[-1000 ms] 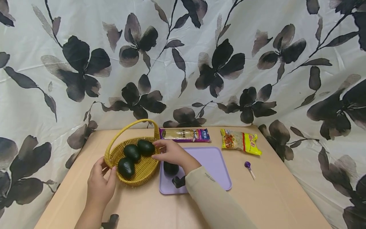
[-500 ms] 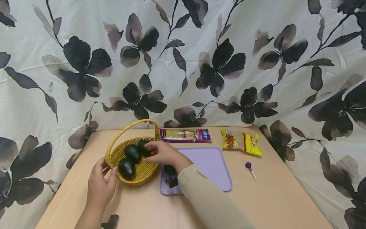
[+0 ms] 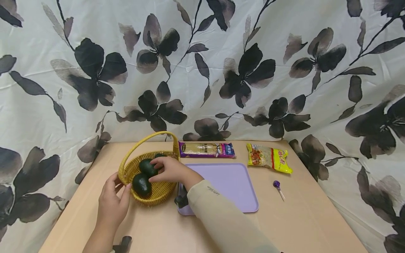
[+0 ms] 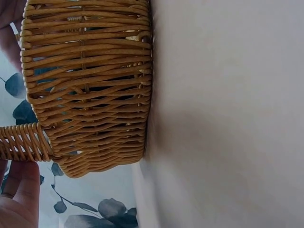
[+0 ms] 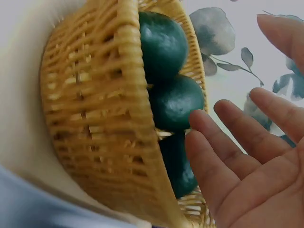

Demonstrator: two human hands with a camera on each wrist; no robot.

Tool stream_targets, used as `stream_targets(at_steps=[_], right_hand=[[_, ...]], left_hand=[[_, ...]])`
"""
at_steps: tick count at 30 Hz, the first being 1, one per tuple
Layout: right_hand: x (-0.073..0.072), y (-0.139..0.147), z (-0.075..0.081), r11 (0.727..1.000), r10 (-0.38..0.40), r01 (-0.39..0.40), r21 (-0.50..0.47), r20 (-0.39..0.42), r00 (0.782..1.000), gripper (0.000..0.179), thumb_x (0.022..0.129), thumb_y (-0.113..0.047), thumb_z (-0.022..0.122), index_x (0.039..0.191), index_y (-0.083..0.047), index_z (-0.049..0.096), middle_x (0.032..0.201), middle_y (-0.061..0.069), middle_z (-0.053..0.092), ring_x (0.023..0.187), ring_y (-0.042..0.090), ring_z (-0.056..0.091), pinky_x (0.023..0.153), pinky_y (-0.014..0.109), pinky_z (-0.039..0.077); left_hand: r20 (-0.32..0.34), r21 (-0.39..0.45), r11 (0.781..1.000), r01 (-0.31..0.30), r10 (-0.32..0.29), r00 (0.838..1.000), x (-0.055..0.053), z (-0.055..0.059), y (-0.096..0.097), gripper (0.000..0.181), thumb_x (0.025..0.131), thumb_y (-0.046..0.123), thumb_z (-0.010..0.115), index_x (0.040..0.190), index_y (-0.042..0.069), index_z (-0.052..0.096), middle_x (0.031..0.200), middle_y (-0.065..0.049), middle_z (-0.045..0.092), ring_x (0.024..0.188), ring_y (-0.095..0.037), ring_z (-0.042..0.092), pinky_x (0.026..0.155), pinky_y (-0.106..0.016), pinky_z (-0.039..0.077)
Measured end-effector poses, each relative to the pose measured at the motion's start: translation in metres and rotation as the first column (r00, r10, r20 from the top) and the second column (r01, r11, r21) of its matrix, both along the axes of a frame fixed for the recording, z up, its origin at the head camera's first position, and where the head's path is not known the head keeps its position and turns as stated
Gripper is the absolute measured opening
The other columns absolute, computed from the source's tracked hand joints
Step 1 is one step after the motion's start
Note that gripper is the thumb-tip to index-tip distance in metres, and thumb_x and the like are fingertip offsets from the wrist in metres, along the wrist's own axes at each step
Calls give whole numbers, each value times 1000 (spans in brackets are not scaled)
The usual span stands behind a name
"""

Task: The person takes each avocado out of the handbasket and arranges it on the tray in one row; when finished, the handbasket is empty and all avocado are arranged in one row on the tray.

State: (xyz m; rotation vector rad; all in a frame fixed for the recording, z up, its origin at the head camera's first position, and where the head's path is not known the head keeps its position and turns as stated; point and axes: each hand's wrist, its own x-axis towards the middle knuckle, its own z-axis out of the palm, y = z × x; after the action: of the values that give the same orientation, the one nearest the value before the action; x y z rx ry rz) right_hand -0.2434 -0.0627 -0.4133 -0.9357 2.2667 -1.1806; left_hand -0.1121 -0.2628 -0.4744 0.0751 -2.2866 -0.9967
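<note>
A yellow wicker basket [image 3: 158,195] with an arched handle stands at the left of the table, holding three dark green avocados, among them the front one [image 3: 141,185] and the middle one [image 3: 147,168]. My left hand [image 3: 113,198] grips the basket's left side at the handle's base; in the left wrist view fingers [image 4: 26,185] meet the handle. Over the avocados hovers my right hand [image 3: 171,172], hiding most of the far one. The right wrist view shows its fingers spread, tips close by the avocados. Another avocado [image 3: 181,189] on the tray is mostly hidden behind the right wrist.
A lilac tray [image 3: 229,186] lies right of the basket. Behind it is a purple noodle packet [image 3: 207,150]; a yellow food packet [image 3: 269,158] lies at the back right, with a purple lollipop [image 3: 277,186] in front. A floral curtain [image 3: 202,70] hangs behind the table.
My right hand has moved left, from the far avocado to over the middle of the basket. The left hand keeps its grip, and the avocados in the basket stay in place.
</note>
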Motion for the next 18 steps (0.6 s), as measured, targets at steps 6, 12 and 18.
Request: stream_targets(at_steps=[6, 12, 18], right_hand=[[-2, -12, -3, 999, 7, -6, 35, -25, 1000, 66, 84, -35, 85, 142, -14, 60, 134, 9, 67, 109, 14, 69, 96, 21, 58], [-2, -21, -9, 996, 0, 3, 84, -38, 999, 65, 82, -37, 87, 139, -16, 63, 129, 3, 69, 119, 12, 64, 104, 25, 55], [-3, -29, -15, 992, -8, 13, 122, -40, 999, 63, 83, -37, 86, 139, -19, 64, 130, 1, 69, 120, 11, 63, 106, 25, 54]], left_hand=[[3, -12, 1000, 10, -10, 1000, -2, 2, 1, 58, 96, 1, 69, 147, 0, 41, 134, -17, 55, 126, -34, 57, 106, -2, 40], [17, -27, 1000, 2, -1, 1000, 0, 1, 0, 57, 97, 3, 68, 147, 0, 41, 134, -17, 55, 126, -33, 58, 106, -4, 40], [21, -22, 1000, 2, -2, 1000, -1, -1, -2, 57, 97, 3, 68, 147, 1, 41, 134, -17, 56, 125, -33, 58, 107, -8, 43]])
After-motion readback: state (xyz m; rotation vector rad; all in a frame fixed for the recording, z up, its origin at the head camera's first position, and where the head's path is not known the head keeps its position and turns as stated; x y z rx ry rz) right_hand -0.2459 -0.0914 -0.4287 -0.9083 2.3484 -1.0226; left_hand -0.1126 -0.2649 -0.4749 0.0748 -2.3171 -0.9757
